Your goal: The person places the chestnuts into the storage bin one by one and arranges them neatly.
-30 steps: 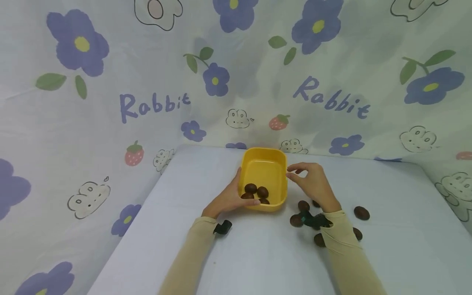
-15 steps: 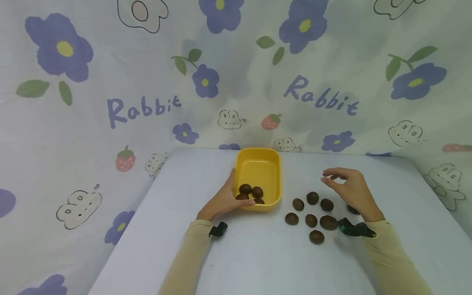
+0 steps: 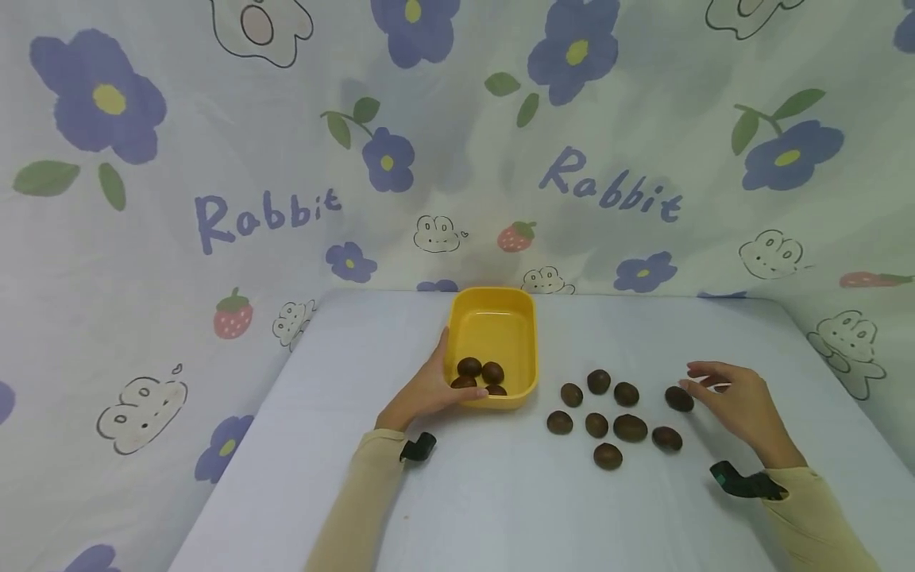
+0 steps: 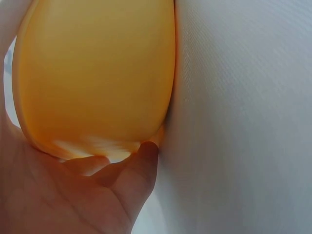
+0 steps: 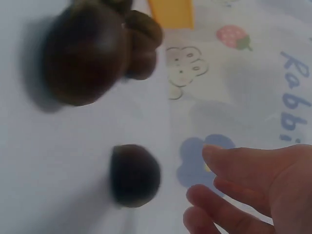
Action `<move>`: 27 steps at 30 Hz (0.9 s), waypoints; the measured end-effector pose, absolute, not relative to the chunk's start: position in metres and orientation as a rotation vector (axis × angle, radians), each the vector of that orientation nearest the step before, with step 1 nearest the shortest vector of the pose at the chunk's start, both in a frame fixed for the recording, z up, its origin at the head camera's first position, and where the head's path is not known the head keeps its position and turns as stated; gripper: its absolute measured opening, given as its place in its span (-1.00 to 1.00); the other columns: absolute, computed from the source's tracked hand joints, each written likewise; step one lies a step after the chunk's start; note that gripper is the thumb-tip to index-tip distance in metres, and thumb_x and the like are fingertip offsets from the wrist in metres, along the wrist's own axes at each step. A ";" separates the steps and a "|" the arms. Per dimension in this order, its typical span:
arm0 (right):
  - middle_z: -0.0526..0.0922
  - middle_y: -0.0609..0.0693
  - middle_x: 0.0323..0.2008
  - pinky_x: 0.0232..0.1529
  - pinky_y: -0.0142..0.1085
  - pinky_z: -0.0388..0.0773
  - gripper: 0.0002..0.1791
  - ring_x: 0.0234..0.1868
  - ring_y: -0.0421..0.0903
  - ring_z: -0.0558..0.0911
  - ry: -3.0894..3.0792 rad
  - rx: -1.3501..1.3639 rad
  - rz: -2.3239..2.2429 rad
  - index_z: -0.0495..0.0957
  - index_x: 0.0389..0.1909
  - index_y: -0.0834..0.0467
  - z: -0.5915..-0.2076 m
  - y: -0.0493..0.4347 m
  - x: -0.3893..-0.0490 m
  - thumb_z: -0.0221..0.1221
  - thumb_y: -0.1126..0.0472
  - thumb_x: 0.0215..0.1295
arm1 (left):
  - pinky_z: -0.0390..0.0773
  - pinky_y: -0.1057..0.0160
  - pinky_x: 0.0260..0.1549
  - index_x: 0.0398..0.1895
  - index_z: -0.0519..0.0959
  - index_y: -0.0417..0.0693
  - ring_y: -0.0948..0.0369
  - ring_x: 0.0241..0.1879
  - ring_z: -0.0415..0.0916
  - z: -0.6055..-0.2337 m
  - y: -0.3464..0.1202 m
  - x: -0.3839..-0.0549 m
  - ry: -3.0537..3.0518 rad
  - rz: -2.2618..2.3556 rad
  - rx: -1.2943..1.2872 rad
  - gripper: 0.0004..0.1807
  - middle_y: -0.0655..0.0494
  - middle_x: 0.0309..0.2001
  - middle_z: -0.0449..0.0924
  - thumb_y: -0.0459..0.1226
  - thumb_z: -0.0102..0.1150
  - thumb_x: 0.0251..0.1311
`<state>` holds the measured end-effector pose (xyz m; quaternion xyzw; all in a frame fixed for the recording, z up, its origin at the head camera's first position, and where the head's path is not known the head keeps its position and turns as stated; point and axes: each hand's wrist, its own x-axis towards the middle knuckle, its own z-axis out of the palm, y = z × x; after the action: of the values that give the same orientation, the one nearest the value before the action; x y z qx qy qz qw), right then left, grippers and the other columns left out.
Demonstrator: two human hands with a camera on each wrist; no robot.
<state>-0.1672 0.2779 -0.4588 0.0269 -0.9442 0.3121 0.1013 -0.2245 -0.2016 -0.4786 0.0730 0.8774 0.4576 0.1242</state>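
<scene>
A yellow plastic box (image 3: 502,335) stands on the table with several brown chestnuts (image 3: 469,367) at its near end. My left hand (image 3: 423,395) grips its near left corner, thumb along the near side and fingers about the left wall. The left wrist view shows the box's yellow wall (image 4: 97,73) against the palm. My right hand (image 3: 747,409) is beside the rightmost loose chestnut (image 3: 679,399), thumb and fingers parted with nothing between them. In the right wrist view that chestnut (image 5: 135,175) lies apart from the fingertips.
Several more loose chestnuts (image 3: 631,428) lie spread between the box and my right hand. The white-covered table (image 3: 500,492) ends at the back against a hanging cloth (image 3: 457,183) printed with flowers and rabbits.
My right hand has moved away from the box's right side, over the loose chestnuts, and down to the rightmost one. The left hand keeps its grip. The view has shifted slightly right.
</scene>
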 end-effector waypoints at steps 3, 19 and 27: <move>0.74 0.37 -0.02 -0.32 -0.39 0.55 -0.50 -0.10 0.29 0.71 -2.869 0.073 0.917 0.63 0.14 0.38 -0.466 0.281 -0.162 0.35 0.06 0.38 | -0.03 -0.17 0.64 0.68 -0.45 0.37 0.07 0.70 -0.17 -0.478 -0.202 -0.223 2.568 1.314 0.213 0.54 0.20 0.73 -0.34 0.24 0.59 -0.11; 0.71 0.42 0.02 -0.32 -0.18 0.68 -0.36 -0.08 0.27 0.74 -2.992 0.090 0.908 0.60 0.13 0.44 -0.480 0.281 -0.160 0.44 0.00 0.26 | -0.03 -0.17 0.64 0.68 -0.44 0.36 0.06 0.70 -0.16 -0.477 -0.204 -0.224 2.564 1.311 0.202 0.56 0.17 0.73 -0.33 0.26 0.59 -0.14; 0.75 0.40 -0.05 -0.28 -0.15 0.69 -0.39 -0.07 0.30 0.74 -3.003 0.070 0.915 0.63 0.07 0.45 -0.477 0.280 -0.162 0.42 -0.01 0.27 | -0.01 -0.18 0.63 0.68 -0.43 0.36 0.05 0.70 -0.15 -0.478 -0.204 -0.223 2.557 1.323 0.207 0.54 0.15 0.73 -0.32 0.25 0.59 -0.12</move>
<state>-0.1616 0.2797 -0.4772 0.0223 -0.9563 0.2915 0.0008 -0.2233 -0.2036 -0.4784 0.0712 0.8787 0.4546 0.1272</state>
